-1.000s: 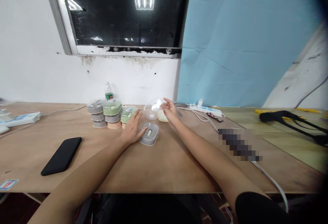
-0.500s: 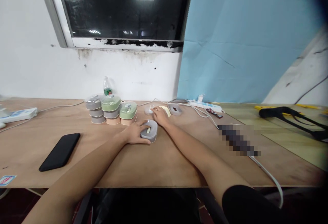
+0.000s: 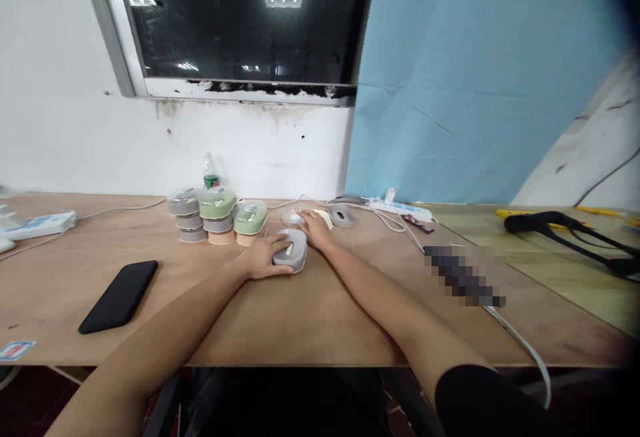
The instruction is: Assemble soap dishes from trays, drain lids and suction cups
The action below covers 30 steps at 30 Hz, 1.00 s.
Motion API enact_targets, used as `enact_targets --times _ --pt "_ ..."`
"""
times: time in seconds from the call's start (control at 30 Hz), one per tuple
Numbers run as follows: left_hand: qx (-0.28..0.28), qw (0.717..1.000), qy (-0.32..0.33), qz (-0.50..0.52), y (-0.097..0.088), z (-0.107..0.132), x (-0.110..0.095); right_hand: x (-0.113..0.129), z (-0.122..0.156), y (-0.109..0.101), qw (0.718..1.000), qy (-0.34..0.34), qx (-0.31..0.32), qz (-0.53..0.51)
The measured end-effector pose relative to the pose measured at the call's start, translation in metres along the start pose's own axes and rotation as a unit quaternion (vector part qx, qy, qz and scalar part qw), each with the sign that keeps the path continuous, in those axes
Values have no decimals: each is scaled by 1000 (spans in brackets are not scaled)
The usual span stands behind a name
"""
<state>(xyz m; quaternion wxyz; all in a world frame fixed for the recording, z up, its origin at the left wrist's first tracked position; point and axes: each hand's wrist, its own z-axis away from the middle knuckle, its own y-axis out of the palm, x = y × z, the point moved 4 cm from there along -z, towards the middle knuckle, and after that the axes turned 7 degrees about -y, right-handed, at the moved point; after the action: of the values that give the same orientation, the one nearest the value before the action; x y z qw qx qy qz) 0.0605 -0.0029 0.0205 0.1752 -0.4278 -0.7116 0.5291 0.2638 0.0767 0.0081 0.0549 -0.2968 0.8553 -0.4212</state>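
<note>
My left hand (image 3: 264, 257) wraps around the left side of a small grey oval container (image 3: 291, 250) lying on the wooden table (image 3: 310, 310). Just behind it, my right hand (image 3: 313, 227) rests on the table over a clear domed lid (image 3: 290, 216) and a cream-coloured piece (image 3: 326, 217), fingers curled down; what they grip, if anything, is hidden. A grey lid (image 3: 342, 215) lies to the right of that hand.
Stacks of grey, green and peach containers (image 3: 217, 215) stand left of my hands, a green-capped bottle (image 3: 210, 171) behind them. A black phone (image 3: 120, 295) lies front left. White power strips (image 3: 400, 209) and cables run right; a black tool (image 3: 570, 233) lies far right.
My right hand has come down from holding the clear lid in the air to the table. My left hand has closed around the grey container and drawn it slightly nearer.
</note>
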Motion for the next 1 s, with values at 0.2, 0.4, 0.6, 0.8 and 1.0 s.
enact_targets --times 0.2,0.4,0.6,0.8,1.0 --pt "-79 997 -7 12 -12 1 -2 19 5 -19 994 -71 -49 -69" --pt "-101 994 -30 14 -16 1 1 28 6 -19 991 -114 -34 -64" --pt "-115 993 -11 22 -15 1 2 26 5 -19 993 -102 -37 -44" --pt "-156 987 -11 35 -18 0 3 26 3 -15 995 -22 -71 -64" --pt "-219 975 -2 41 -32 8 5 -10 5 -29 973 145 -177 -39"
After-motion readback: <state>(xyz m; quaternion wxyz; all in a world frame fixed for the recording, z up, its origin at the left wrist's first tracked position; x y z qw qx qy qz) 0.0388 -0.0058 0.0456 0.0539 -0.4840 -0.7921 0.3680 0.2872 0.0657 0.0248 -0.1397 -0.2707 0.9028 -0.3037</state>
